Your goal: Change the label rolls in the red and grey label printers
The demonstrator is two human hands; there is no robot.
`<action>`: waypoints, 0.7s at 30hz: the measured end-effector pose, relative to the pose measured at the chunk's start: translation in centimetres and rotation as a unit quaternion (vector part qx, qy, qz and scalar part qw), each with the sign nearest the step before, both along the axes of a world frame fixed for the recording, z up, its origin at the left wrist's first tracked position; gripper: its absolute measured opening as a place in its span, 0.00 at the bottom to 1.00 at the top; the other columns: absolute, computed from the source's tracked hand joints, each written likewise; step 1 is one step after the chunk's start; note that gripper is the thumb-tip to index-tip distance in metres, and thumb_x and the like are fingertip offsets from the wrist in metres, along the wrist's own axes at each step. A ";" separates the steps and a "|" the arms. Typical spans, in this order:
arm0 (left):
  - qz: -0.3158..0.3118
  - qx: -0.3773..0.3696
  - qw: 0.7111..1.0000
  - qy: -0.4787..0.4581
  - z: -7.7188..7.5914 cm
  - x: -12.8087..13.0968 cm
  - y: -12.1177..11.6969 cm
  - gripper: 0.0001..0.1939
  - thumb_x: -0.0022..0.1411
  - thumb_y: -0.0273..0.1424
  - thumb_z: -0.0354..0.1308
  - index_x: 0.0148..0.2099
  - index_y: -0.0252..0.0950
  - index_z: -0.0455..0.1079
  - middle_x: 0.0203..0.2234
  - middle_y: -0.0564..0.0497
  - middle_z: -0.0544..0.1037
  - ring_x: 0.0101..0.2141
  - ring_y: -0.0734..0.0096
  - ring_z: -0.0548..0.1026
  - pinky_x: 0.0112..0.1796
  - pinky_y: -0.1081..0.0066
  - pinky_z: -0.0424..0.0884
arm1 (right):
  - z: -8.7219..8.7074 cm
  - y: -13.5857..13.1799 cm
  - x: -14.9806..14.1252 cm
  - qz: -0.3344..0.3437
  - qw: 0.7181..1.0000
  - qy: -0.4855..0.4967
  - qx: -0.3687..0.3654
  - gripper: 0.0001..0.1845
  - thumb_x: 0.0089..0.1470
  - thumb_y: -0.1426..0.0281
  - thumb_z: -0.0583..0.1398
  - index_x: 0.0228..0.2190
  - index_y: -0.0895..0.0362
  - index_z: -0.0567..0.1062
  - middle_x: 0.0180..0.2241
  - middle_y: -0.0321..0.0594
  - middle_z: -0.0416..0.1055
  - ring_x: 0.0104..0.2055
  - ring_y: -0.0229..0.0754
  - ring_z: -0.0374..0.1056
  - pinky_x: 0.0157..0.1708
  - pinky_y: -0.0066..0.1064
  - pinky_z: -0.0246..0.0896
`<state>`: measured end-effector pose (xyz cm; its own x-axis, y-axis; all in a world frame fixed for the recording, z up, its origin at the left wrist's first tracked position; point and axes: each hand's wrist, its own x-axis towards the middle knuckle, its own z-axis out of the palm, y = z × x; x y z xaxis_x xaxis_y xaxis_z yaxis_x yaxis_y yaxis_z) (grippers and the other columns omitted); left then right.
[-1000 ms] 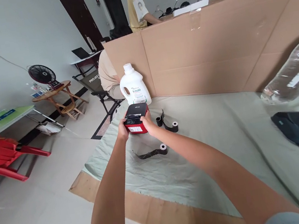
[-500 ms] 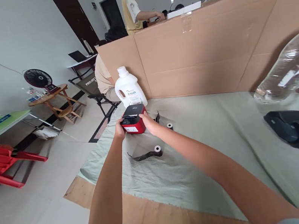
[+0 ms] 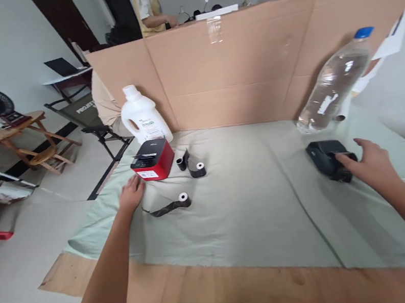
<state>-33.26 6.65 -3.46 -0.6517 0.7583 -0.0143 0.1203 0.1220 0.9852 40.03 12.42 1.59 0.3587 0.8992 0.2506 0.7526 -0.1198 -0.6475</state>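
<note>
My left hand lies on the cloth with its fingers stretched out, beside the front left corner of a red and black label printer. It holds nothing. My right hand is over at the right, thumb and fingers apart, at the near right side of a black device whose exact kind I cannot tell. The thumb overlaps the device; whether it touches is unclear. Between the hands, a roll with a black strip pulled out lies near the printer. Another black roll and a small dark roll sit to the printer's right.
A white jug stands behind the printer. A large clear bottle with a blue cap leans against the cardboard wall. Pale green cloth covers the wooden board. Beyond the cardboard is another person.
Both hands have let go of the label printer, which now rests on the cloth. My right hand has moved far right to the black device. The view has turned right.
</note>
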 end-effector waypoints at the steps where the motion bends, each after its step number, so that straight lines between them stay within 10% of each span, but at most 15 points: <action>1: -0.004 -0.038 0.998 0.053 -0.2 -0.3 -0.9 0.14 0.55 0.32 0.67 0.45 0.36 0.77 0.67 0.37 0.69 0.75 0.46 0.46 0.72 0.46 0.36 | -0.6 -0.3 0.9 0.009 0.999 -0.011 -0.034 0.48 0.47 0.40 0.64 0.66 0.43 0.66 0.65 0.63 0.62 0.72 0.71 0.52 0.70 0.62 0.44; 6: -0.044 -0.209 0.916 0.339 -1.0 -0.9 -4.3 0.22 0.63 0.40 0.59 0.55 0.37 0.75 0.70 0.34 0.63 0.73 0.41 0.54 0.70 0.41 0.42 | -2.2 -1.5 -1.0 0.002 0.995 -0.010 -0.096 0.65 0.45 0.46 0.69 0.72 0.63 0.52 0.66 0.73 0.59 0.69 0.75 0.58 0.64 0.59 0.57; 14: -0.070 -0.333 0.828 0.446 -0.7 0.5 -10.6 0.33 0.74 0.41 0.41 0.74 0.30 0.57 0.74 0.34 0.55 0.74 0.44 0.51 0.69 0.42 0.50 | -2.5 -3.2 -5.0 -0.074 0.996 -0.044 -0.005 0.61 0.42 0.59 0.71 0.69 0.67 0.52 0.58 0.67 0.64 0.62 0.70 0.62 0.60 0.56 0.59; 21: -0.063 -0.347 0.802 0.482 0.1 2.6 -16.1 0.31 0.75 0.33 0.37 0.73 0.24 0.56 0.73 0.32 0.56 0.73 0.43 0.55 0.67 0.45 0.59 | -2.2 -10.9 -10.3 0.006 0.999 -0.027 0.046 0.65 0.43 0.53 0.69 0.72 0.62 0.46 0.53 0.57 0.64 0.57 0.66 0.63 0.57 0.53 0.63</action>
